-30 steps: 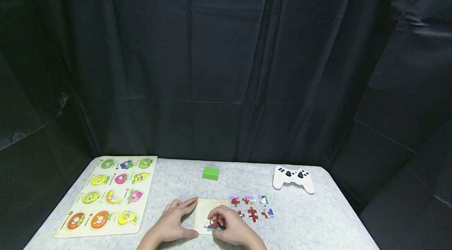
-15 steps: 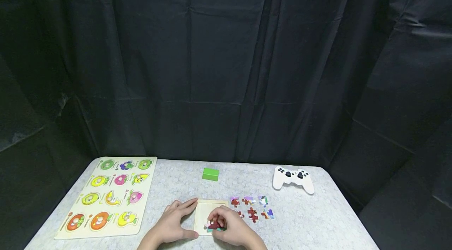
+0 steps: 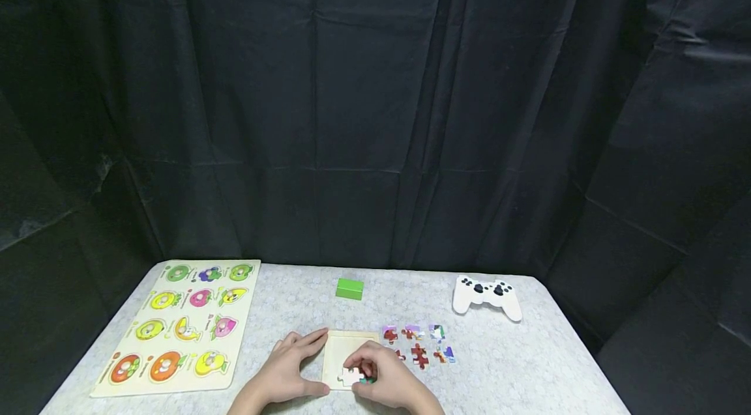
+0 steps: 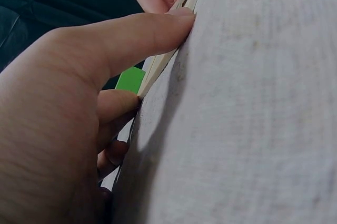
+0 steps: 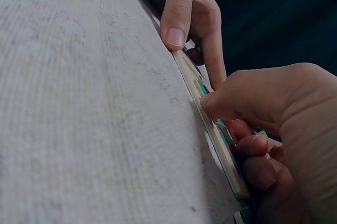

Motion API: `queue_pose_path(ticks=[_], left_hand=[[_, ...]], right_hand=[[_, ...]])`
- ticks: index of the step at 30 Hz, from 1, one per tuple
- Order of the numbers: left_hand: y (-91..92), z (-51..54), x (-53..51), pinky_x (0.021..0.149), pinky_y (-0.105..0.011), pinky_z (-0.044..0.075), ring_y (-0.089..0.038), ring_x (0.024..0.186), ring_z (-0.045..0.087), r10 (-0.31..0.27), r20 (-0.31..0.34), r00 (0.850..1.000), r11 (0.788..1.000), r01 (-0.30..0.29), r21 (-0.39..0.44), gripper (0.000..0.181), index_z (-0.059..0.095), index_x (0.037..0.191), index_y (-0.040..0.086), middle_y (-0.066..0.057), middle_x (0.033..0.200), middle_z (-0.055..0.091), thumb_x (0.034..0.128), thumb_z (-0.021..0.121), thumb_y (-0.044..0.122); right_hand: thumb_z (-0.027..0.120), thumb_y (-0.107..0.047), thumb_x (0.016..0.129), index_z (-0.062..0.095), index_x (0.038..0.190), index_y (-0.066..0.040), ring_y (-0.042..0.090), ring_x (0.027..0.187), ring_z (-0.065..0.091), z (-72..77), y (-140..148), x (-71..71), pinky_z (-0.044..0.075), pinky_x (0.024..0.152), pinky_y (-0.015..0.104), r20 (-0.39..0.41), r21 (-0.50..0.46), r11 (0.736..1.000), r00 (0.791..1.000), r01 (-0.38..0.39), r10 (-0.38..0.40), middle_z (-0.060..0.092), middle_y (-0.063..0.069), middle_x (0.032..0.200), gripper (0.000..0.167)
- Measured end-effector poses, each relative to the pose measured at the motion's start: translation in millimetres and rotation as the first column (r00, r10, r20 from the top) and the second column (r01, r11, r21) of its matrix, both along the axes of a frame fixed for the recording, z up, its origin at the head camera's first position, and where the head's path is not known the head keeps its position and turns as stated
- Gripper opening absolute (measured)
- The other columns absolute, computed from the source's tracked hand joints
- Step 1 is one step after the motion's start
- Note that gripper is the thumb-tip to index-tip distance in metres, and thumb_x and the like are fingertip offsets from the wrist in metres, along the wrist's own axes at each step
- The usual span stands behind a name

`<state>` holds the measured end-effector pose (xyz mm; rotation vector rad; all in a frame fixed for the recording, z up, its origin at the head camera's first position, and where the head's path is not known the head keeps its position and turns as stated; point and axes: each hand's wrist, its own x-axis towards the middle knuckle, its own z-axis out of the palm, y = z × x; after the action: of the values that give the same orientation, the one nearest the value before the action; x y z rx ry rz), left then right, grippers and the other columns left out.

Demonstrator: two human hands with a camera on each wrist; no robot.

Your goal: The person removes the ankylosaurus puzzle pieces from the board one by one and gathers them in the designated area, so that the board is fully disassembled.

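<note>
My left hand (image 3: 284, 369) lies along the left side of a shallow wooden puzzle tray (image 3: 339, 335), its thumb and index finger extended against the near and far corners. Over the tray's lower right part, my right hand (image 3: 384, 372) pinches a jigsaw piece (image 3: 352, 376) that looks white, low over the tray floor; its far side is hidden by my fingers. Dark red and green bits show beneath those fingertips. In the right wrist view, my right thumb (image 5: 216, 105) presses at the tray's near edge, the other fingers curled opposite.
Several loose jigsaw pieces (image 3: 420, 356) lie just right of the tray. Behind it sits a green block (image 3: 349, 288). A white game controller (image 3: 487, 298) is at the back right, and a fruit peg board (image 3: 235, 337) fills the table's left side.
Where dark red showed beside my right fingertips, a white surface with a jigsaw outline now shows. Both hands keep nearly the same places.
</note>
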<state>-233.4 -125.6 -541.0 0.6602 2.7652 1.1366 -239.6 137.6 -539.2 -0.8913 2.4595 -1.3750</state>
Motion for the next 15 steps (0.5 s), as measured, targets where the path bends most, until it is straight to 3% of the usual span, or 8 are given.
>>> queue_pose_path(ticks=[8, 15], left_hand=[[-0.7, -1.0, 1.0, 0.082, -0.033, 0.035, -0.004, 0.094, 0.040, -0.002, 0.005, 1.000, 1.000, 0.002, -0.008, 0.096, 0.060, 0.151, 0.006, -0.002, 0.162, 0.052, 0.0711, 0.092, 0.048], [0.0, -0.5, -0.2, 0.084, -0.033, 0.036, -0.003, 0.095, 0.041, 0.008, -0.008, 1.000, 1.000, -0.008, -0.019, 0.095, 0.060, 0.151, 0.007, -0.001, 0.161, 0.054, 0.0711, 0.091, 0.050]], right_hand=[[0.081, -0.006, 0.088, 0.079, 0.113, -0.014, -0.002, 0.073, 0.048, -3.4, 1.4, -0.2, 0.044, 0.067, 0.018, -0.040, 0.003, 1.000, 0.999, -0.021, 0.021, 0.063, -0.007, 0.091, 0.027], [0.079, -0.011, 0.094, 0.077, 0.118, -0.012, -0.001, 0.077, 0.050, 2.1, 2.3, -0.1, 0.045, 0.068, 0.019, -0.020, 0.016, 1.000, 1.000, -0.024, 0.024, 0.064, -0.005, 0.098, 0.025]])
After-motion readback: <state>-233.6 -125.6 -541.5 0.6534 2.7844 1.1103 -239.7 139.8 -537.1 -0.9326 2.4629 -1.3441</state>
